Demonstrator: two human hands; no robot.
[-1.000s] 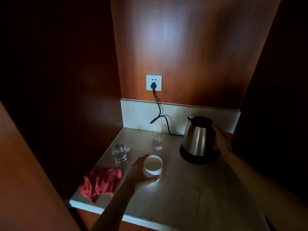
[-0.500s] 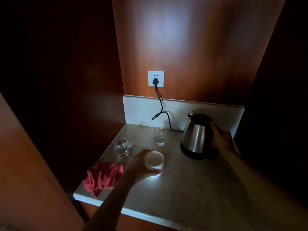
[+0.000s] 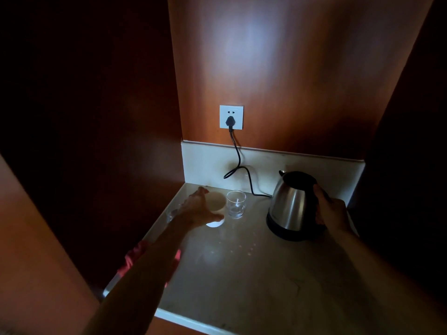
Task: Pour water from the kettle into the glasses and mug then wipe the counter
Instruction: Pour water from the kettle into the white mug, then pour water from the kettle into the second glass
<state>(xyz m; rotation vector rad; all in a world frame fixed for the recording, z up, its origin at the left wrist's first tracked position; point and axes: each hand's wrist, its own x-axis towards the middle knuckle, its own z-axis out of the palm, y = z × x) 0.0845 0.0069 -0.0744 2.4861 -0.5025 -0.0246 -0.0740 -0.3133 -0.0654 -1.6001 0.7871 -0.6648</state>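
Single head-worn wide-angle view, taken from above the counter's (image 3: 254, 281) near edge, directed forward and down toward its far edge and the wall socket (image 3: 231, 116). Framed closely enough that both forearms entered from the bottom corners. Straight wall lines bowed toward the frame's sides. No second view recorded, hence no shared region.

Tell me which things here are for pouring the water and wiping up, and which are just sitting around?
For the job: kettle, white mug, clear glass, second glass half hidden behind the left arm, red cloth, counter.

Just there: wall socket, black cord, wood panels.
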